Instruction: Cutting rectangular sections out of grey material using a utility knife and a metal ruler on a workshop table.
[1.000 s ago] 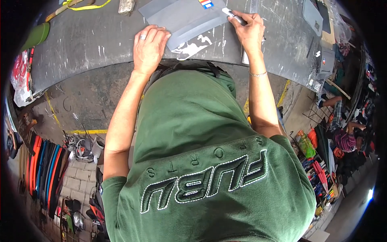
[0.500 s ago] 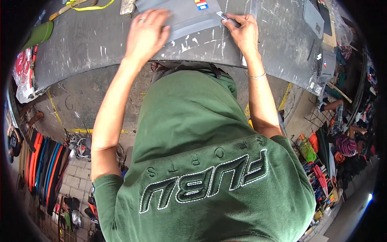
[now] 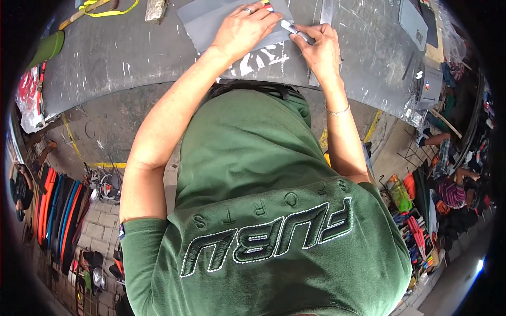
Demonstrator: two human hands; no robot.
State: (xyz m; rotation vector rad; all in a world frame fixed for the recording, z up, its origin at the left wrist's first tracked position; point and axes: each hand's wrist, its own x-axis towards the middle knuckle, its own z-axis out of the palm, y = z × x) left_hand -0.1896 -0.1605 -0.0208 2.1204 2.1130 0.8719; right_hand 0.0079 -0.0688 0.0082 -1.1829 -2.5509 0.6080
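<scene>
A grey sheet of material [image 3: 203, 23] lies flat at the far middle of the dark worktable. My left hand [image 3: 245, 30] rests on it with fingers stretched out over the sheet, covering part of a small red, yellow and blue patch [image 3: 269, 8]. Close to the sheet's right edge, my right hand [image 3: 320, 48] is closed round a utility knife [image 3: 301, 35]. Its pale, shiny tip points up and left, towards my left fingertips. What of the handle lies inside the palm is hidden.
A grey metal strip [image 3: 327, 11] runs beneath my right hand. The scratched worktable [image 3: 126, 58] carries a worn block [image 3: 156, 9], a yellow strap [image 3: 125, 11] and a green roll [image 3: 48, 46] at left. Grey panels [image 3: 412, 23] lie at right. Other people sit at far right.
My left hand has moved right across the sheet, onto the patch. The sheet has shifted slightly and turned. My right hand still holds the utility knife, moved only a little.
</scene>
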